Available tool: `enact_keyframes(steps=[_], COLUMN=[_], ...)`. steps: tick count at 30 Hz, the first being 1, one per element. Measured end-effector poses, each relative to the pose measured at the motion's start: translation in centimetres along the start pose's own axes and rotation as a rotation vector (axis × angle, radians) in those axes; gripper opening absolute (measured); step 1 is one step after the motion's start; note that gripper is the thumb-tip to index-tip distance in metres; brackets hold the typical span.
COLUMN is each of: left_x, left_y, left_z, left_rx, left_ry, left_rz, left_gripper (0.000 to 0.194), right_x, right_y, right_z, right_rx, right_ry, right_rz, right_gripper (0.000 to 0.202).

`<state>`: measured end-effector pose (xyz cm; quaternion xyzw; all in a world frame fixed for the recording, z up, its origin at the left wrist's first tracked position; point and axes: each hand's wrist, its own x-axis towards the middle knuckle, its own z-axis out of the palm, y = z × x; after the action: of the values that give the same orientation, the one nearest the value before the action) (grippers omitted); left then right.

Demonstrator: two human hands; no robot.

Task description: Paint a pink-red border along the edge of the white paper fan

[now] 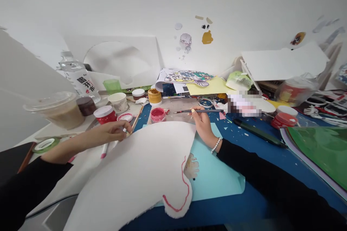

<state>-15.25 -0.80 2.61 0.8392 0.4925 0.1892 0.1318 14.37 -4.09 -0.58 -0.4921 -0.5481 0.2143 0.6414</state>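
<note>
Your right hand (200, 121) pinches the brush (181, 111), apparently between outlining strokes; your left hand (119, 131) (can't tell its grip) meets the white board (138, 168) at eleven o'clock. Next likely calls for red paint (158, 114).

Legible text: one item. The clear bottle (78, 74), far left, bears a label (81, 83) printed with dark Chinese characters. Reading downward: 喝开水. A small red mark (87, 92) sits beside the lowest character; its content is illegible. Markings on the bagged container (290, 92), far right, are too blurred to read.
</note>
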Motion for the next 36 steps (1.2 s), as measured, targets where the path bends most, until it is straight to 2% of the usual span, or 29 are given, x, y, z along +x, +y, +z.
enact_keyframes(steps=[3, 7, 11, 15, 17, 21, 26, 32, 36], left_x=[1.0, 2.7, 3.8, 4.1, 4.2, 4.4, 4.1, 4.0, 4.2], left_y=[-0.2, 0.3, 0.9, 0.7, 0.4, 0.3, 0.1, -0.8, -1.3], left_z=[-0.9, -1.4, -1.0, -0.3, 0.1, 0.7, 0.9, 1.6, 1.9], left_rx=[-0.041, -0.124, -0.136, -0.117, -0.128, -0.169, -0.211, -0.222, -0.252], left_ry=[-0.230, -0.368, -0.477, -0.523, -0.544, -0.567, -0.563, -0.541, -0.542], left_rz=[0.039, 0.008, -0.090, -0.136, -0.123, -0.074, -0.067, -0.071, -0.049], left_gripper=[0.049, 0.048, 0.043, 0.041, 0.041, 0.039, 0.041, 0.044, 0.041], right_x=[0.1, 0.0, 0.0, 0.3, 0.5, 0.5, -1.0, -3.2, -3.8], right_y=[0.1, 0.2, 0.1, -0.5, -1.1, -2.3, -2.7, -2.1, -2.1], right_z=[-0.1, -0.3, -0.4, -0.6, -0.9, -1.6, -2.9, -3.9, -3.5], right_rx=[0.006, -0.055, -0.052, 0.073, 0.181, 0.290, 0.235, 0.244, 0.201], right_ry=[0.002, -0.013, -0.026, -0.051, -0.109, -0.373, -0.618, -0.687, -0.727], right_rz=[-0.012, -0.054, -0.080, -0.019, 0.026, 0.104, 0.160, 0.290, 0.298], right_gripper=[0.015, 0.022, 0.025, 0.020, 0.019, 0.017, 0.013, 0.016, 0.020])
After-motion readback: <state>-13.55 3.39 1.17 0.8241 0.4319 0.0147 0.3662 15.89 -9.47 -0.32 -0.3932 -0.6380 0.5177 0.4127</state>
